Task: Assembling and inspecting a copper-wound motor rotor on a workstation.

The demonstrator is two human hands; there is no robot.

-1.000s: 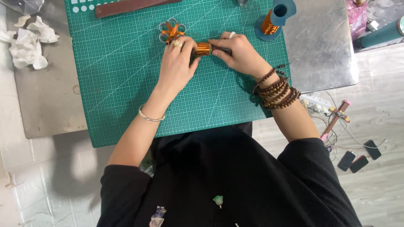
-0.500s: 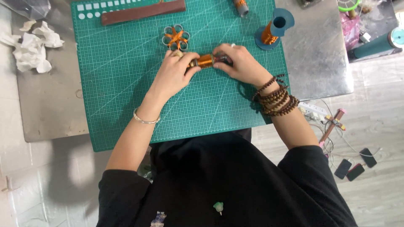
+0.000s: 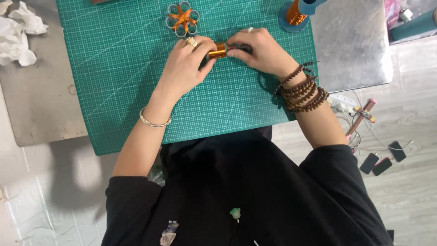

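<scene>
Both of my hands meet over a green cutting mat (image 3: 114,82). My left hand (image 3: 186,66), with a ring on one finger and a thin bracelet at the wrist, pinches one end of a small coil wound with copper-coloured wire (image 3: 219,50). My right hand (image 3: 259,52), with dark bead bracelets at the wrist, holds the coil's other end against the mat. Just beyond the hands lies a flower-shaped ring of grey loops with an orange centre (image 3: 182,19).
A blue stand with a copper wire spool (image 3: 298,13) sits at the mat's far right corner. Crumpled white paper (image 3: 18,34) lies on the grey metal table (image 3: 41,105) at the left. Cables and small devices (image 3: 378,159) lie on the floor at the right.
The view has shifted, so the mat and objects sit differently in frame. Both hands stay together on the copper coil with little change in grip.
</scene>
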